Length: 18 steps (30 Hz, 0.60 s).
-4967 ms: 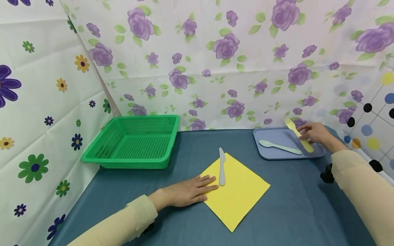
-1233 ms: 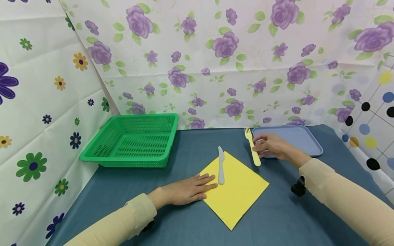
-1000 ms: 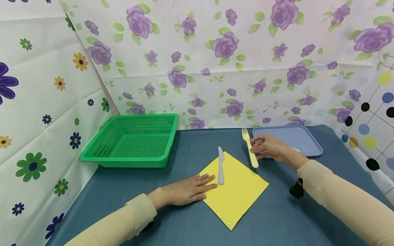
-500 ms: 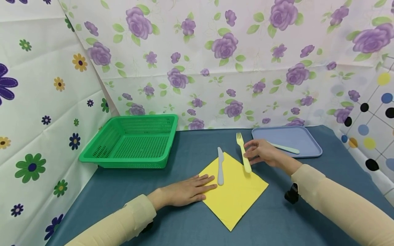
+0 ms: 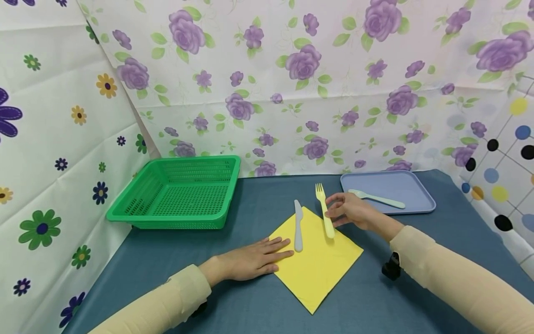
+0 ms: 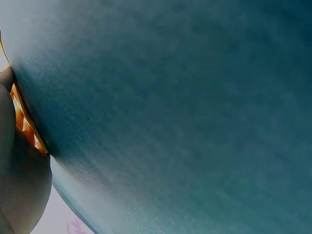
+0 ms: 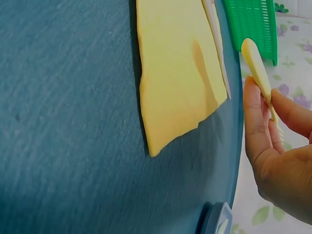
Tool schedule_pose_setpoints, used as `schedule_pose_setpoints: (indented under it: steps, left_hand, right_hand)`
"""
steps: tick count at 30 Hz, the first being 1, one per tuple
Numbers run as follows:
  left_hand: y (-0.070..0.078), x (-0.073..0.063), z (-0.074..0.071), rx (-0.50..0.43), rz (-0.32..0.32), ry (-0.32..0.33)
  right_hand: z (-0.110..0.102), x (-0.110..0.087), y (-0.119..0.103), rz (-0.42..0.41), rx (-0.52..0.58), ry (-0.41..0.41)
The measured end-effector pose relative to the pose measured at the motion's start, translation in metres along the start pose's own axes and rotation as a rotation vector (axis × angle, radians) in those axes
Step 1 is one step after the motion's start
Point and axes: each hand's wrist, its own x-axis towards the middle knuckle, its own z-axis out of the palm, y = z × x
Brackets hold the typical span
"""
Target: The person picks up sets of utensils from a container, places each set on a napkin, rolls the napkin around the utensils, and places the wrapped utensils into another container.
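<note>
My right hand point(image 5: 350, 211) pinches a pale yellow fork point(image 5: 327, 222) between thumb and fingers, tines toward the back wall. In the right wrist view the fork's handle point(image 7: 256, 66) is raised above the table and casts a shadow on the yellow napkin. That napkin point(image 5: 317, 273) lies flat, turned cornerwise, at mid-table. A grey knife point(image 5: 298, 232) rests along its upper left part. My left hand point(image 5: 250, 260) lies flat with fingers spread, fingertips on the napkin's left edge. The left wrist view shows mostly blue cloth, with part of the left hand point(image 6: 22, 190) at the side.
A lilac tray point(image 5: 409, 185) stands at the back right, a pale green spoon point(image 5: 385, 200) lying in it. At the back left is a green perforated basket point(image 5: 167, 217). Flowered sheets point(image 5: 267, 55) hang behind and at the sides of the blue-covered table point(image 5: 258, 306).
The right hand has carried the fork from over the tray leftward and toward me, to above the napkin's upper right edge. The spoon shows again in the tray. The left hand stays put.
</note>
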Motion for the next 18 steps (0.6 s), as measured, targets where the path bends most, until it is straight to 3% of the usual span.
schedule_pose_setpoints:
  steps: [18]
  left_hand:
    - [-0.001, 0.000, 0.002, -0.014, -0.003, -0.008]
  right_hand:
    - [0.021, 0.007, 0.001, -0.001, 0.007, -0.004]
